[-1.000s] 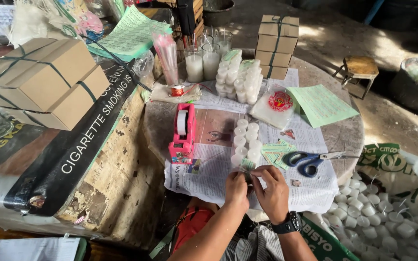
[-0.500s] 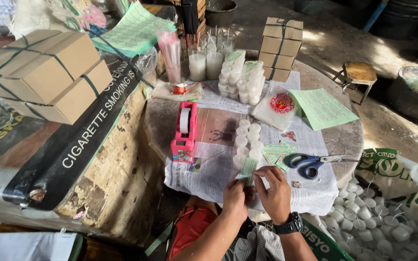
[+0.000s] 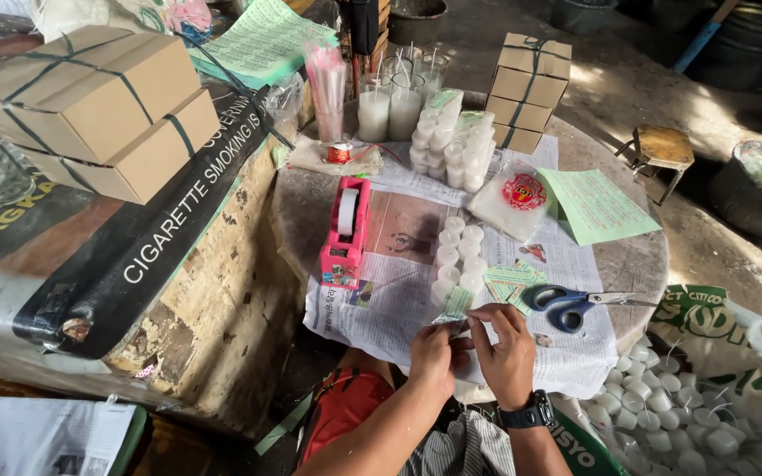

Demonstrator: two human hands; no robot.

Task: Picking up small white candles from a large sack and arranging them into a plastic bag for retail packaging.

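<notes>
Head view: both hands pinch a small green-and-white paper label point(image 3: 457, 306) over the newspaper's point(image 3: 390, 300) near edge, left hand point(image 3: 434, 357) and right hand point(image 3: 506, 353) closed on it, beside white candles point(image 3: 458, 256) and blue-handled scissors point(image 3: 566, 304).

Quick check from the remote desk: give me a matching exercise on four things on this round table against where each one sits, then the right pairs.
Things:
1. tape dispenser
2. scissors
3. boxes
4. label

Places:
A. far edge of the table, stacked and strapped
B. at the fingertips of both hands
C. left part of the newspaper
D. right of the hands, on the newspaper

Pairs: 1-C, 2-D, 3-A, 4-B
</notes>
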